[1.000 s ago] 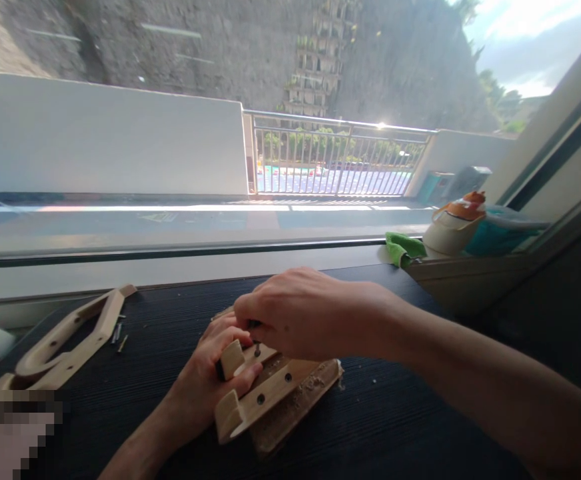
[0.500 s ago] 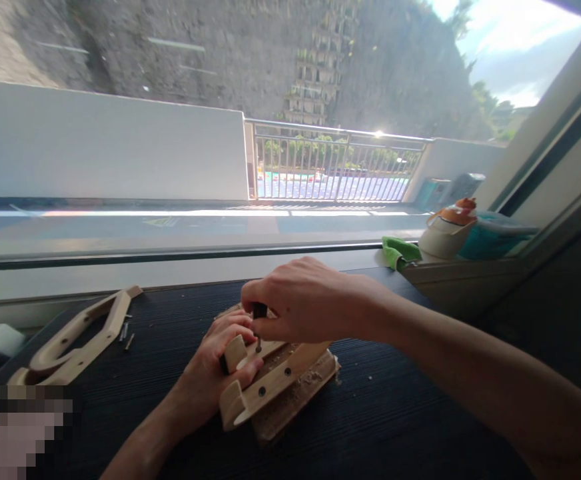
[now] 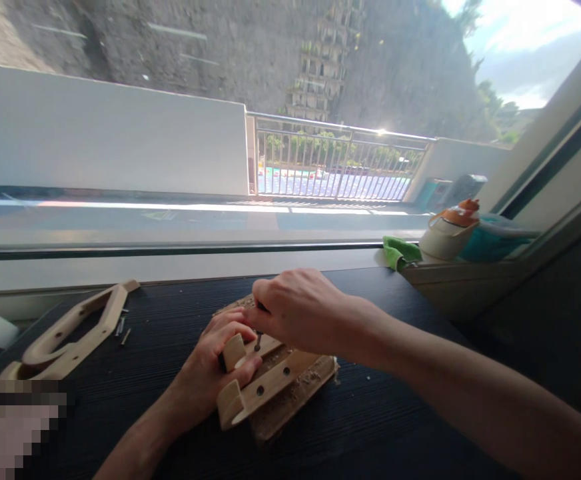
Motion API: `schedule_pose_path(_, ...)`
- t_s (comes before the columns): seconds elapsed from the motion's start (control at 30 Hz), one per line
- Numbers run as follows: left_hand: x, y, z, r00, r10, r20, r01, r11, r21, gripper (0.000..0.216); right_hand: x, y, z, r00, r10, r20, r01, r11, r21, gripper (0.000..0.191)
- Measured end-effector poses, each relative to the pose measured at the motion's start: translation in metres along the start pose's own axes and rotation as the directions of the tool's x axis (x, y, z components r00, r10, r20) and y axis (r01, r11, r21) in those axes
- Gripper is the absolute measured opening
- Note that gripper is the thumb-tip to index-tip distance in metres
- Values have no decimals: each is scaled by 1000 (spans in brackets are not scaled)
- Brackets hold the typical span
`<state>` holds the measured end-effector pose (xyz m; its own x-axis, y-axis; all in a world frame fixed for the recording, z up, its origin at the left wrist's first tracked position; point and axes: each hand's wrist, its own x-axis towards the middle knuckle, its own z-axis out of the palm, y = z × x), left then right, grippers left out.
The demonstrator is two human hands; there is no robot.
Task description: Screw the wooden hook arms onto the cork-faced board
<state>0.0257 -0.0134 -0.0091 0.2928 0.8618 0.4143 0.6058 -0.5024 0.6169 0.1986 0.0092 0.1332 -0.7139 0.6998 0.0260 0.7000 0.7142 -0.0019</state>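
Pressed over the left side of a pale curved wooden piece [image 3: 270, 382], my left hand [image 3: 208, 367] is closed round it, thumb towards me and fingers behind. The piece has hooked ends and two dark holes in its near bar. It lies on a rough wooden board [image 3: 283, 415] strewn with shavings. Just above, my right hand [image 3: 303, 310] is wrapped round a screwdriver [image 3: 258, 341]. Only its metal shaft and a bit of dark handle show; it points down at the far bar, close to my left thumb. The contact at its tip is too small to make out.
Another pale wooden frame [image 3: 78, 327] lies at the left of the black table [image 3: 395, 413], with several loose screws [image 3: 122, 327] beside it. A green cloth [image 3: 400, 252], a white pot [image 3: 445, 237] and a teal container [image 3: 495, 239] stand by the window on the right.
My right hand has turned about the screwdriver and shifted slightly right and down, covering more of the handle. My left hand keeps its hold. The whole view has shifted slightly.
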Motion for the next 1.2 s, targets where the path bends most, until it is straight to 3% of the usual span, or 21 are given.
schedule_pose_path(0.1, 0, 2, -1, 1000, 12, -19, -12, 1000, 11, 13, 0, -2, -5, 1000, -23, 3, 23, 999, -39, 36)
schedule_pose_path(0.27, 1, 5, -2, 1000, -5, -6, 5, 1000, 18, 16, -1, 1, -15, 962, -257, 95, 255, 966, 30, 18)
schedule_pose_path(0.4, 2, 9, -3, 1000, -16, -4, 16, 1000, 13, 13, 0, 2, -11, 940, -314, 129, 309, 949, 62, 18)
schedule_pose_path(0.47, 2, 7, -2, 1000, -12, -10, 12, 1000, 9, 14, 1, 4, -5, 957, -282, 68, 275, 956, 101, 20)
schedule_pose_path(0.57, -1, 0, 0, 1000, 9, -10, -9, 1000, -5, 14, 4, 11, 3, 992, -129, -15, 129, 978, 166, 27)
schedule_pose_path(0.7, -2, -7, 0, 999, 41, 1, -41, 999, -29, 15, 6, 29, 10, 999, -3, -34, 12, 963, 268, 33)
schedule_pose_path(0.83, -2, -4, -5, 998, 0, 55, 3, 998, -64, 15, 0, 45, 14, 984, 121, -132, -19, 805, 593, 31)
schedule_pose_path(0.97, -2, 3, -10, 996, -42, 83, 50, 994, -96, 15, -7, 46, 17, 979, 82, -185, 90, 642, 762, 27)
schedule_pose_path(1.03, -3, 5, -10, 995, -61, 75, 68, 993, -99, 15, -9, 40, 18, 976, 67, -207, 114, 653, 749, 24)
schedule_pose_path(1.2, -4, 7, -8, 994, -90, 59, 92, 996, -23, 18, -10, 27, 24, 967, 43, -251, 101, 839, 535, 23)
